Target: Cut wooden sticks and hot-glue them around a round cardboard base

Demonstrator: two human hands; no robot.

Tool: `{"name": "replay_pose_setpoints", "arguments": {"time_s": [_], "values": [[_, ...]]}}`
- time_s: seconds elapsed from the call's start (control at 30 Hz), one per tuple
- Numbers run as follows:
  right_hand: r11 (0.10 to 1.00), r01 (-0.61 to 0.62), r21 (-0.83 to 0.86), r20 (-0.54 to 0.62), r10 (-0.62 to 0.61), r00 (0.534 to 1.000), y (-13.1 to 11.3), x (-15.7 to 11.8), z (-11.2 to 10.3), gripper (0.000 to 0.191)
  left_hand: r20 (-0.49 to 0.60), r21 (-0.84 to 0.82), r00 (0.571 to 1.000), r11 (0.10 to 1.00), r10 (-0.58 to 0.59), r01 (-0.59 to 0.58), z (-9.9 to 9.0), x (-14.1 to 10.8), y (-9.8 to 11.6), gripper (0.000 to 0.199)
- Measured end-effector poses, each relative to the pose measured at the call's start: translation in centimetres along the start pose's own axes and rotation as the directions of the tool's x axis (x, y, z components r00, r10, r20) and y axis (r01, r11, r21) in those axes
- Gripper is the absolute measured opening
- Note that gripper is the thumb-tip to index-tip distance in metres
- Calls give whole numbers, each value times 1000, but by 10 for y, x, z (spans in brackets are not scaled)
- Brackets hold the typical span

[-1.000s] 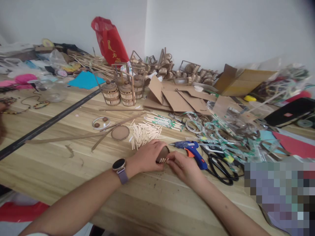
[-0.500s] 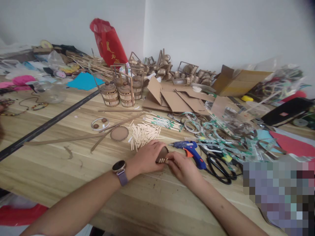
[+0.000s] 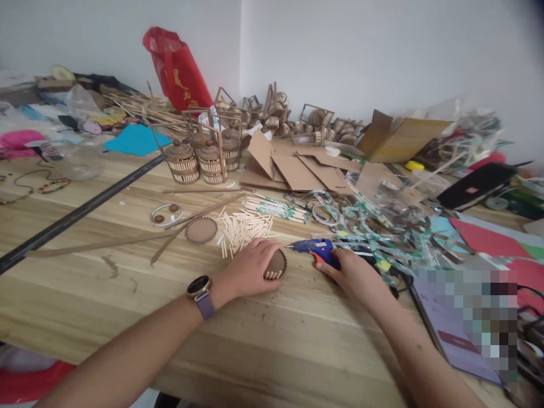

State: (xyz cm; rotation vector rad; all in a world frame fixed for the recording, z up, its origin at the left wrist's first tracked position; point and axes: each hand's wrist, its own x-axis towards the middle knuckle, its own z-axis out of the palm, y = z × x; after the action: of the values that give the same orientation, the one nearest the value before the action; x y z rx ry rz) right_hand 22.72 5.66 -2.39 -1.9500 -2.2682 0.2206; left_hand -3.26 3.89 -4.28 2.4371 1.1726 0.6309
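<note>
My left hand [image 3: 253, 269], with a watch on its wrist, holds a small round brown cardboard disc [image 3: 277, 262] by its edge. Several short pale sticks stand in a row along the disc's near rim. My right hand [image 3: 351, 271] is closed round the handle of a blue glue gun [image 3: 317, 247] with an orange trigger; its nozzle points left, toward the disc. Just beyond my left hand lies a pile of short pale sticks [image 3: 244, 229]. A second round disc [image 3: 201, 230] with a dark scalloped rim lies flat to the left of the pile.
Small lidded baskets [image 3: 182, 162] with tall handles stand behind, near cardboard pieces [image 3: 297, 170]. Plastic wrappers and strips [image 3: 361, 218] clutter the right side, beside a purple flat item [image 3: 442, 328]. A long dark strip [image 3: 93, 203] crosses the left side.
My right hand has left the disc's rim, moved right and taken hold of the glue gun. My left hand still holds the disc. The whole view has shifted slightly.
</note>
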Motion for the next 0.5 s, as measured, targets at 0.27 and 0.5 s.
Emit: {"name": "replay_pose_setpoints", "arguments": {"time_s": [0.27,0.5], "values": [[963,-92,253,33,87,996,-6,6,-17,20,-10,-10,1000,1000,-22,21,5,-1,-4,66],[934,-150,324,-90,188,978,-25,17,-33,22,-16,4,1000,1000,-1,1,10,-1,-14,64]]}}
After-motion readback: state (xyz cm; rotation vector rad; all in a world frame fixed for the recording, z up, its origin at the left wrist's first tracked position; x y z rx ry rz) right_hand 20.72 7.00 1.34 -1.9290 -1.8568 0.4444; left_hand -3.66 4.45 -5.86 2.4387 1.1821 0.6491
